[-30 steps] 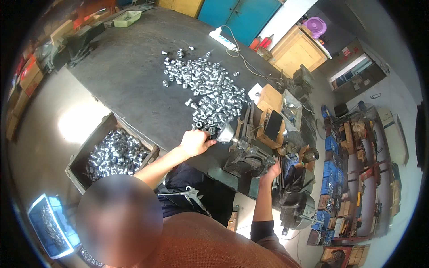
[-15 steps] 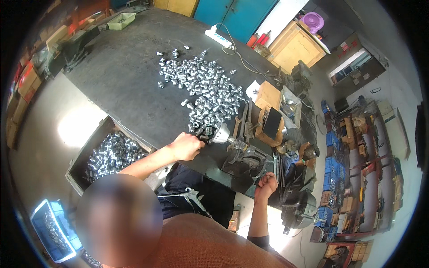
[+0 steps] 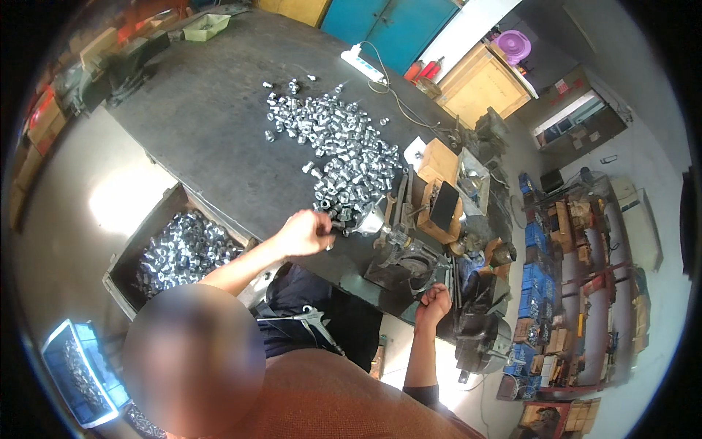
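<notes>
My left hand (image 3: 304, 234) is over the near edge of the dark workbench, its fingers curled together. A small shiny metal fitting (image 3: 330, 247) shows at its fingertips. Just right of it is the silver cone-shaped head (image 3: 370, 219) of a bench-mounted device (image 3: 406, 257). A large heap of metal fittings (image 3: 344, 146) spreads over the bench beyond that hand. My right hand (image 3: 434, 303) is closed at the near right side of the device; what its fingers hold is hidden. An air blow gun (image 3: 311, 320) lies across my dark lap.
Left of my lap stands a bin (image 3: 117, 256) of metal fittings. Wrenches (image 3: 401, 201), a wooden box (image 3: 439, 208) holding a dark flat object, and a grey motor-like machine (image 3: 482, 344) line the right side. A power strip (image 3: 363, 66) lies at the far edge.
My left hand has drawn slightly back from the cone-shaped head, and a shiny piece now shows at its fingertips. My right hand has stayed nearly still. The view has shifted slightly.
</notes>
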{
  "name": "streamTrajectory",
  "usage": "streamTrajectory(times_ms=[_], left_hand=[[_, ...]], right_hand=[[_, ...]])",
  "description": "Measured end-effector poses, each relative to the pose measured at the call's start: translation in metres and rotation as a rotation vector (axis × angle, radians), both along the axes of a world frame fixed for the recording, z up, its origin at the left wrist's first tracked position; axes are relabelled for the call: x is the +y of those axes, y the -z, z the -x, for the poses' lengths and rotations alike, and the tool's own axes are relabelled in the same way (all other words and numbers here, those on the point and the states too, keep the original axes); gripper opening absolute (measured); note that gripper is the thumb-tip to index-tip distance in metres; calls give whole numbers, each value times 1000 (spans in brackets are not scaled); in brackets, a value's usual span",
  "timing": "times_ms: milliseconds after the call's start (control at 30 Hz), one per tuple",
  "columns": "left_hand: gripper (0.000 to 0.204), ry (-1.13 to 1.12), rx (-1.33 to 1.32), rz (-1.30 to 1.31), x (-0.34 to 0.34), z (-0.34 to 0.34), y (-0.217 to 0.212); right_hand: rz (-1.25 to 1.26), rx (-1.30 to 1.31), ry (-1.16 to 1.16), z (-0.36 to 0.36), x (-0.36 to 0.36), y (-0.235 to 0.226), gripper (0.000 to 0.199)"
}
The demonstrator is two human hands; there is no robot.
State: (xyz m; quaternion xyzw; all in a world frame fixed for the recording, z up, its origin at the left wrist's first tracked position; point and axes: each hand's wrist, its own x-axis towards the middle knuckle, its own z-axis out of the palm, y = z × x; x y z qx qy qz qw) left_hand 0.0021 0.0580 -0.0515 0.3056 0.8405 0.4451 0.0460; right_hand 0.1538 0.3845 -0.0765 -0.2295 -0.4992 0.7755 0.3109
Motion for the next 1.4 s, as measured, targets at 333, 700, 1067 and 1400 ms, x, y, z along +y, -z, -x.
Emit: streamTrajectory(times_ms=[333, 700, 1067, 1400], left_hand=[[16, 262, -538, -741, 10, 28, -55], [18, 294, -391, -579, 9, 35, -59], [24, 219, 18, -501, 12, 18, -64], [24, 207, -7, -460, 12, 20, -61]], right_hand=[[-18, -27, 35, -1, -6, -6, 10], [-38, 17, -84, -18, -3, -54, 12], [-54, 73, -14, 95, 48, -53, 12], [174, -100, -112, 29, 50, 42, 20]])
